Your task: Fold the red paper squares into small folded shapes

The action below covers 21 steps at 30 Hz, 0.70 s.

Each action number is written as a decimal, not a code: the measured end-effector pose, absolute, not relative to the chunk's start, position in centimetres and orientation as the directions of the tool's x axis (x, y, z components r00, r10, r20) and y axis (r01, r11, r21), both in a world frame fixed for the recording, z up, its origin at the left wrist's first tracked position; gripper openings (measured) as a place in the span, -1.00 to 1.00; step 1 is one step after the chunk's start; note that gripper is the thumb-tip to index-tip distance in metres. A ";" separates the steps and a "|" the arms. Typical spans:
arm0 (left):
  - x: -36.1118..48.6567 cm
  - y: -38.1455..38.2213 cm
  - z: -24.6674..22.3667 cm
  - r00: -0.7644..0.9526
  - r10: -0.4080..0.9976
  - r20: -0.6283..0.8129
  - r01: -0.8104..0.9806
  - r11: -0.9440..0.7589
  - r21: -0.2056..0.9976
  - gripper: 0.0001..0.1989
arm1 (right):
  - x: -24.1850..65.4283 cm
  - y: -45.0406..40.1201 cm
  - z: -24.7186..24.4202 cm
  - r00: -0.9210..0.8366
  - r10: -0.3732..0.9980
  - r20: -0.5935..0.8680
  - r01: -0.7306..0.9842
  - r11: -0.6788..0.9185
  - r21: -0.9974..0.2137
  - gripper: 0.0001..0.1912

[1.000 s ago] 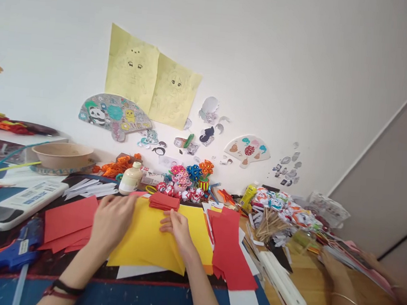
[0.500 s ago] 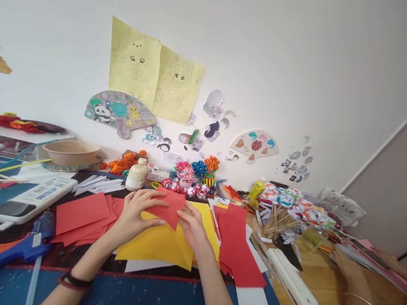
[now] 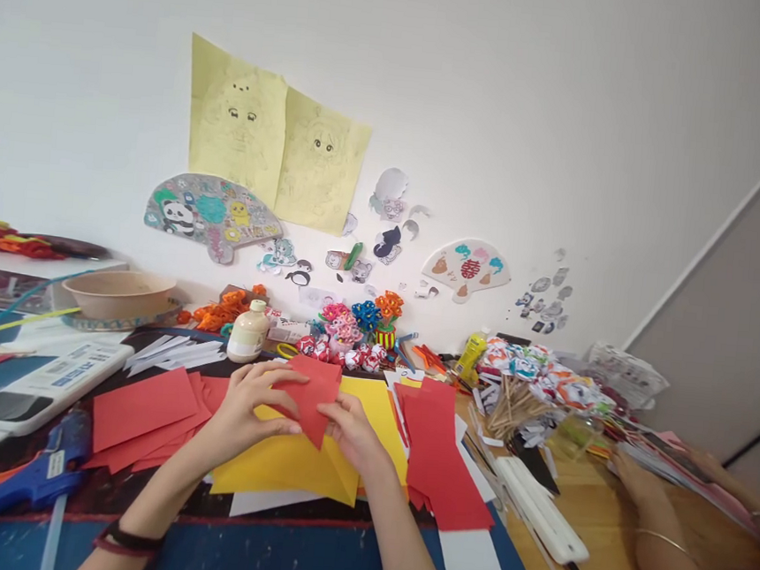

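Note:
A small red paper (image 3: 314, 396) is held up between my two hands, above yellow sheets (image 3: 284, 467). My left hand (image 3: 250, 411) grips its left side, thumb below and fingers spread over the top. At its right edge, my right hand (image 3: 349, 424) pinches it between thumb and fingers. A pile of red paper pieces (image 3: 143, 411) lies left of my left hand. More red sheets (image 3: 441, 454) rest right of my right hand, partly over white paper (image 3: 475, 567).
A glue bottle (image 3: 248, 333), paper flowers (image 3: 343, 322) and a bowl (image 3: 119, 293) stand along the wall. A blue glue gun (image 3: 37, 478) and white power strip (image 3: 45, 384) lie left. Sticks (image 3: 521, 408) and another person's arm (image 3: 657, 531) are at right.
The view has shifted slightly, with most things now a little further left. The red paper has turned slightly in my hands, and my right fingers have moved along its edge.

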<state>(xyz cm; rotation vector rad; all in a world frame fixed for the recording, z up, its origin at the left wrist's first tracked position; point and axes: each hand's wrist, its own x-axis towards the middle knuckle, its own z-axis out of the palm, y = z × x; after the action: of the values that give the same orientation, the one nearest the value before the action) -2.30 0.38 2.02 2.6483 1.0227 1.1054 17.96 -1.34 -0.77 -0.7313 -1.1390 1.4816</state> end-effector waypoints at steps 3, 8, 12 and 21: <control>-2.0 0.2 1.8 0.584 0.586 0.562 0.548 -0.795 0.259 -0.76 | 17.7 -1.5 -0.4 -0.242 0.955 0.172 -0.425 0.055 -0.903 -0.59; -1.6 -0.1 1.7 0.635 0.544 0.549 0.526 -0.825 0.208 -0.75 | 17.7 -1.4 -0.7 -0.187 0.975 0.122 -0.446 0.027 -0.895 -0.58; -1.5 -0.3 2.0 0.630 0.574 0.523 0.516 -0.813 0.271 -0.77 | 17.8 -1.5 -0.6 -0.182 0.976 0.120 -0.431 0.030 -0.902 -0.67; -0.4 -0.3 1.5 0.223 0.815 0.535 0.291 -0.579 0.761 -0.25 | 17.8 -1.0 -0.8 -0.172 0.984 0.053 -0.345 -0.010 -0.939 -0.65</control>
<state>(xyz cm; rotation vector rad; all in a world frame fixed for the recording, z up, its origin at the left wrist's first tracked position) -0.39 -0.28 1.54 1.9912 1.0154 1.3455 17.78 -1.03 -0.76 -0.8383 -1.0781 1.4682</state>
